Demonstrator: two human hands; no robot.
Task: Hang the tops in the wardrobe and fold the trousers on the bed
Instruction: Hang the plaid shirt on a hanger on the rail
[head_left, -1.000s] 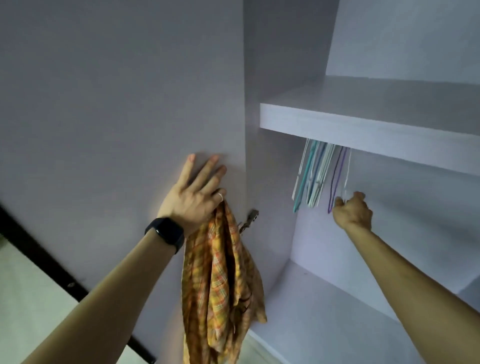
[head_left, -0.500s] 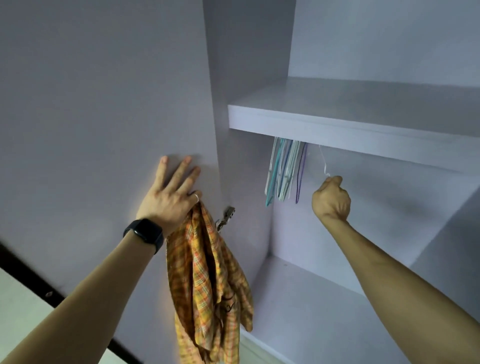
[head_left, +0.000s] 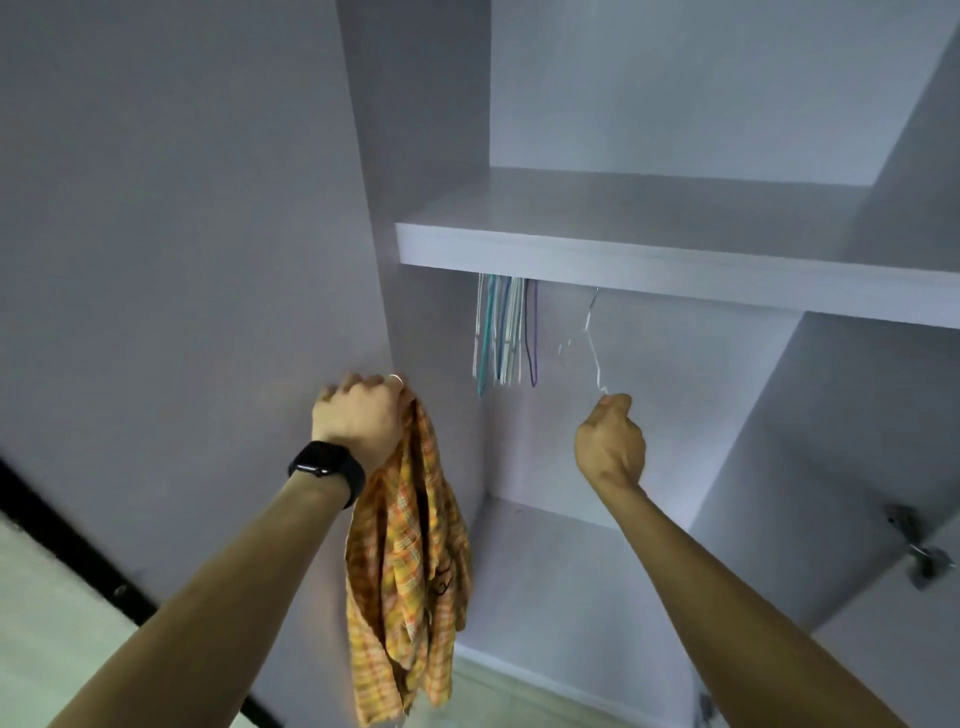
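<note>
The left hand (head_left: 358, 415) is up by the edge of the door (head_left: 182, 208), and its fingers are curled tight round the top of the shirt (head_left: 410, 545). The shirt is orange with checks. It hangs down in a bunch from that hand, just in front of the left side of the wardrobe (head_left: 675, 405), not inside it yet. The right hand (head_left: 610, 447) is inside the wardrobe, under the shelf (head_left: 623, 260). It is a closed fist round the bottom of a white hanger (head_left: 592, 343). That hanger goes up to the front edge of the shelf. A bunch of other hangers (head_left: 504, 332) hangs near the left wall, with a gap between them and the white one. There is open room to the right of the white hanger, as far as the inner wall. There is more open room below the right hand, down to the bottom board. The tops of all the hangers are hidden behind the shelf's front edge, so what they hang on cannot be seen. The white hanger is thin and blurry, and only bits of it show. The left fingertips are hidden behind the back of the hand. A black watch (head_left: 327, 467) sits on that wrist. The bottom of the shirt is blurry. Both arms are cut off at the bottom of the picture. A metal hinge (head_left: 919, 556) on the far right is blurry too.
</note>
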